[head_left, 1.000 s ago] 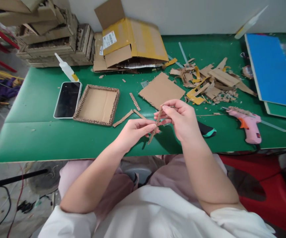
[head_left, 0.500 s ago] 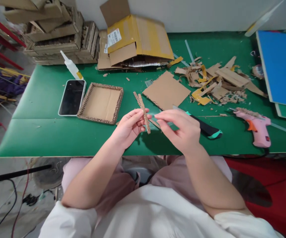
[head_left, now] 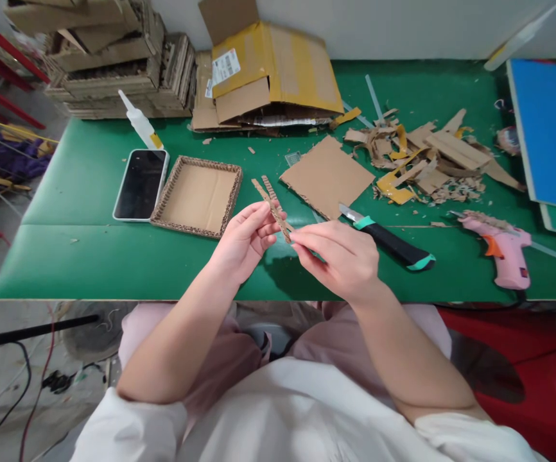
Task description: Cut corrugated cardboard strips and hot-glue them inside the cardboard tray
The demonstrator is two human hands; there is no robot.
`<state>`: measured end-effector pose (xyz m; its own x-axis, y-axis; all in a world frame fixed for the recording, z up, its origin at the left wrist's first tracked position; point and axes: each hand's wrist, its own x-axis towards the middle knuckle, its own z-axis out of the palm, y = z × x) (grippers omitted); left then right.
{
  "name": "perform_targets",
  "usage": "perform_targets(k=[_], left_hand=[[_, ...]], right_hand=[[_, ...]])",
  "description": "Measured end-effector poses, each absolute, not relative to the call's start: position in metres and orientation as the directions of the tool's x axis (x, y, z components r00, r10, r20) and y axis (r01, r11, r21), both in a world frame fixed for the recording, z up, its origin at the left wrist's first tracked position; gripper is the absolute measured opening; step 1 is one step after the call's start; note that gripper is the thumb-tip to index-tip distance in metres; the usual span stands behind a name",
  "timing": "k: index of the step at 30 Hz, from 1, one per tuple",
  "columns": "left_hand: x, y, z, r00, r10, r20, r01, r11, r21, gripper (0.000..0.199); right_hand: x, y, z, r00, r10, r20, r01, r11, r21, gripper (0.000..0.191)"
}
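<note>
Two narrow corrugated cardboard strips (head_left: 261,190) cross over the table in front of me. My left hand (head_left: 244,240) pinches them between thumb and fingers. At their lower end the fingertips of my right hand (head_left: 340,255) are closed, seemingly on the tip of a strip. Left of my hands lies a shallow cardboard tray (head_left: 196,192) with corrugated walls. Beyond them rests a flat cardboard square (head_left: 329,170), one corner close to the blade of a black and green utility knife (head_left: 396,245). The knife lies just right of my right hand.
A pink glue gun (head_left: 509,256) lies at the right, below cardboard scraps (head_left: 432,160) and a blue board (head_left: 552,128). On the left are a phone (head_left: 140,185) and a white bottle (head_left: 139,125). Behind stand a taped carton (head_left: 297,64) and stacked cardboard trays (head_left: 114,77).
My right hand has moved slightly left and its fingertips have come to the strips' lower end. The strips have turned in my left hand. The view has shifted a little.
</note>
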<state>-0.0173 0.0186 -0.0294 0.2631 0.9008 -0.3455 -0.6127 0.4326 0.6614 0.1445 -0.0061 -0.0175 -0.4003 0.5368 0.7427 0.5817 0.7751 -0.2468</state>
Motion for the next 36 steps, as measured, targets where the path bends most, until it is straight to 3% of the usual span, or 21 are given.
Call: perform_targets(k=[10,17,21,25,29,33,36], left_hand=[[-0.017,0.019,-0.03,0.242,0.907,-0.345,-0.59,0.42,0.689,0.01],[-0.017,0.018,-0.03,0.224,0.908,-0.354,-0.556,0.417,0.719,0.01],[-0.016,0.015,-0.027,0.264,0.908,-0.325,-0.531,0.418,0.737,0.019],[-0.014,0.011,-0.025,0.345,0.855,-0.387,-0.347,0.499,0.794,0.034],[-0.011,0.006,-0.021,0.31,0.86,-0.406,-0.186,0.473,0.861,0.038],[-0.009,0.001,-0.019,0.098,0.958,-0.269,-0.162,0.282,0.946,0.025],[-0.008,-0.001,-0.019,0.062,0.986,-0.154,-0.151,0.161,0.975,0.018]], right_hand=[[0.143,-0.006,-0.021,-0.364,0.559,0.745,0.624,0.741,-0.25,0.013],[0.14,-0.007,-0.022,-0.318,0.603,0.731,0.594,0.728,-0.342,0.013],[0.139,-0.007,-0.024,-0.267,0.647,0.714,0.565,0.705,-0.428,0.013],[0.139,-0.005,-0.026,-0.18,0.698,0.694,0.585,0.642,-0.494,0.011],[0.139,-0.002,-0.028,-0.202,0.632,0.748,0.669,0.647,-0.366,0.011],[0.138,-0.001,-0.03,-0.278,0.571,0.772,0.727,0.651,-0.219,0.012],[0.137,-0.002,-0.03,-0.294,0.561,0.774,0.754,0.633,-0.172,0.011]])
